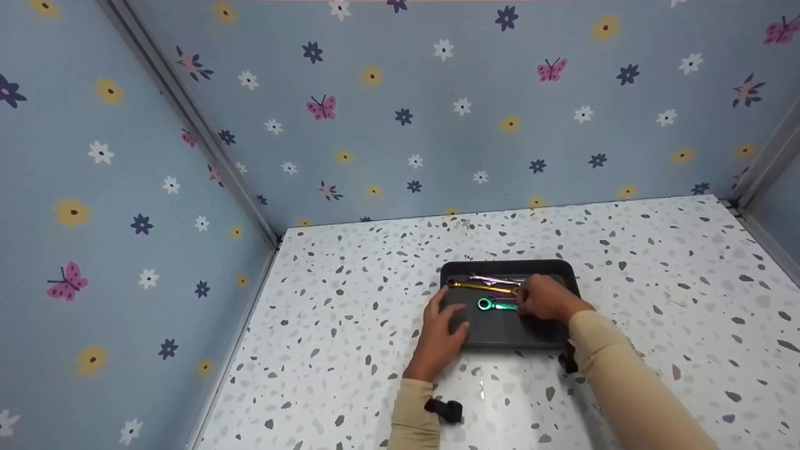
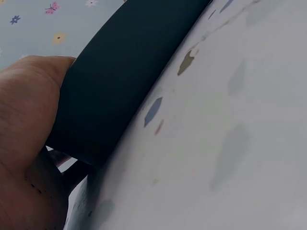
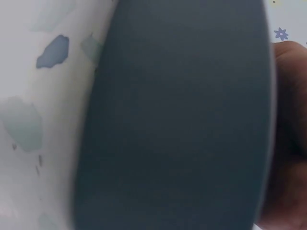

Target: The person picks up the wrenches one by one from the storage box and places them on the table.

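Inside a dark grey tray (image 1: 494, 334) lie several shiny ratchet wrenches. A gold wrench (image 1: 481, 287) lies crosswise, with a pinkish-purple wrench (image 1: 494, 279) behind it. In front is a green wrench (image 1: 500, 305) with a ring end at its left; the right hand (image 1: 542, 299) has curled fingers on its right part and hides that end. At the tray's left side, the left hand (image 1: 439, 331) rests with fingers spread over the rim. The left wrist view shows that hand (image 2: 29, 115) against the tray's outer wall (image 2: 115, 81). The tray wall (image 3: 177, 120) hides most of the right hand (image 3: 290, 139) in the right wrist view.
The tray stands on a white speckled table (image 1: 331, 325). Behind it rises a blue flowered wall panel (image 1: 437, 137), with another panel (image 1: 125, 250) on the left. Black straps (image 1: 445, 410) are on the wrists.
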Action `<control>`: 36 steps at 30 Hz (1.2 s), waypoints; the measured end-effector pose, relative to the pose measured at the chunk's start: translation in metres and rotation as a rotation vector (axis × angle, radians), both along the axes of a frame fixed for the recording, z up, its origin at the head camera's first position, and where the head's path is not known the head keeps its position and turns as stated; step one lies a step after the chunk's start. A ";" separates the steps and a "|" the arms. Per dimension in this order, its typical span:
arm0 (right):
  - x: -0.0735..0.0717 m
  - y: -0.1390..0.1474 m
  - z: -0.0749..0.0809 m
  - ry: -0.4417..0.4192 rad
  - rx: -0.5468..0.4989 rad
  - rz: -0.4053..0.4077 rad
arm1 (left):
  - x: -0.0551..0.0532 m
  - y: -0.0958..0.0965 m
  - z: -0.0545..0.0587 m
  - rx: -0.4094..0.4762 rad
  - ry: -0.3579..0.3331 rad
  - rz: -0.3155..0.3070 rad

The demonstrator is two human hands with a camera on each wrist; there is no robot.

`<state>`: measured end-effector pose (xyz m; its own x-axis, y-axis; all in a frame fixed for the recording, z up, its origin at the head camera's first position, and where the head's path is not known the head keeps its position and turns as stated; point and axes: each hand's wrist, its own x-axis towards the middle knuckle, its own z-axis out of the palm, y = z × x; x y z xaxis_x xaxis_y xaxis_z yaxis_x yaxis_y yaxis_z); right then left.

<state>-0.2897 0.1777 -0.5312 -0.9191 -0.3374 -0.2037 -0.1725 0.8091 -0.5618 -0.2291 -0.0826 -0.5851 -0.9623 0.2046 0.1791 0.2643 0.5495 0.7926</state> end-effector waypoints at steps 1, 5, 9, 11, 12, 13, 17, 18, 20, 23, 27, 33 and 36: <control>0.000 0.000 -0.001 0.004 -0.001 0.004 | 0.000 0.000 0.000 0.004 -0.002 0.001; 0.001 0.000 -0.002 0.017 0.001 0.014 | 0.000 0.000 0.000 0.015 -0.002 0.000; 0.003 0.000 -0.001 0.003 0.007 -0.011 | -0.001 0.000 0.001 0.006 0.004 -0.008; 0.004 0.000 -0.001 0.002 0.002 -0.012 | -0.001 0.000 0.002 -0.001 0.000 -0.008; 0.005 0.000 -0.001 0.007 0.000 -0.013 | -0.001 0.000 0.002 -0.003 -0.004 -0.006; 0.005 0.000 -0.002 0.014 -0.002 -0.017 | -0.001 -0.001 0.002 -0.004 -0.006 -0.005; 0.009 0.001 -0.005 0.063 -0.024 -0.013 | -0.002 0.000 0.002 0.000 -0.010 -0.006; 0.010 0.001 -0.006 0.072 -0.031 -0.015 | -0.002 0.000 0.002 0.001 -0.012 -0.007; 0.011 0.002 -0.007 0.092 -0.050 -0.009 | -0.001 -0.001 0.001 0.004 -0.018 -0.004; 0.013 0.002 -0.009 0.109 -0.073 -0.007 | -0.001 -0.001 0.000 0.011 -0.029 0.005; 0.012 0.004 -0.010 0.098 -0.079 -0.006 | -0.001 0.000 -0.002 0.023 -0.031 0.009; 0.013 0.006 -0.009 0.105 -0.074 0.017 | 0.000 0.002 -0.001 0.027 -0.048 0.013; 0.014 0.006 -0.008 0.131 -0.080 0.024 | -0.001 0.002 -0.001 0.025 -0.032 0.003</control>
<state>-0.2756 0.1840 -0.5397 -0.9274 -0.3701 -0.0537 -0.2676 0.7571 -0.5959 -0.2303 -0.0808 -0.5857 -0.9682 0.1979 0.1533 0.2372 0.5298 0.8142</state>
